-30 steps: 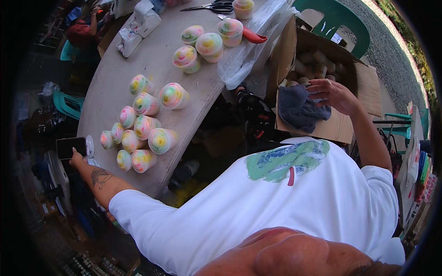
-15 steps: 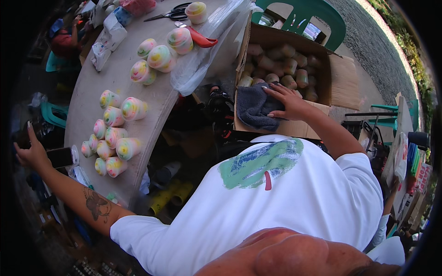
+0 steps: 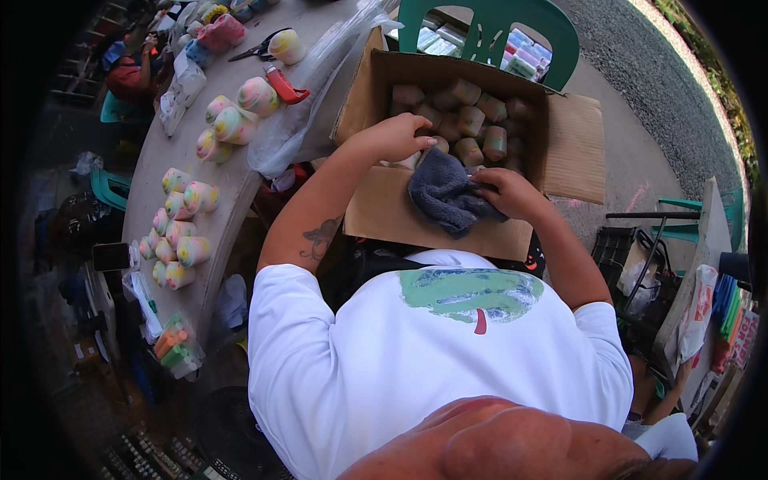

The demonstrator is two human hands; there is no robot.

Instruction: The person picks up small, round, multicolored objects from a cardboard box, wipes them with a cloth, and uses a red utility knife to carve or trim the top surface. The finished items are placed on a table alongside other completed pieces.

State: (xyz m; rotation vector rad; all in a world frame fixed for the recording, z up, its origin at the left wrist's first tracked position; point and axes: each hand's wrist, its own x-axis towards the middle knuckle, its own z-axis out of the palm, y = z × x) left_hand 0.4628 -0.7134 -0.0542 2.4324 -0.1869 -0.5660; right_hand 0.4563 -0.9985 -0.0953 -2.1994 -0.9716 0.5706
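While R hand pinches grey cloth, L hand is over box, w/ grip unclear; many cups lie inside, others on worktop.

Nearest cups partly behind grey cloth; chair cropped

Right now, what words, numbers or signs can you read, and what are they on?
White sign with red lettering, far right: printed words, which I won't copy out.
White plastic bag with red marks, nearby: too small to read.
Black rectangular phone, left: nothing readable.
White shirt: a painted green shape, no words showing.
Brown cardboard box, fuzzy dark grey cloth: no words visible.
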